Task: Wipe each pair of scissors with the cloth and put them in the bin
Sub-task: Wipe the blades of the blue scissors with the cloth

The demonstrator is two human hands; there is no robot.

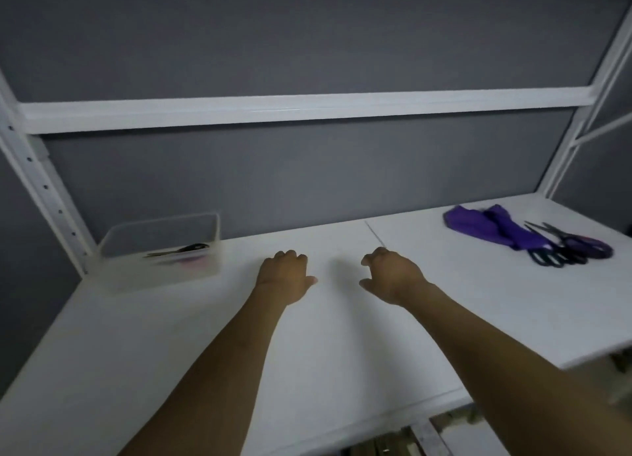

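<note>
Lying well right of right hand (pixel 393 278): scissors (pixel 566 248).

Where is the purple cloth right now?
In the head view, the purple cloth lies far right on the white table, right beside the scissors, opposite the bin at far left.

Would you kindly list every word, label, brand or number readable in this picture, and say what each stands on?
None can be read.
The clear bin, purple cloth, white table and rack post show no print.
The scissors beside the cloth and the scissors in the bin are too blurred to tell whether they carry any marking.
</note>
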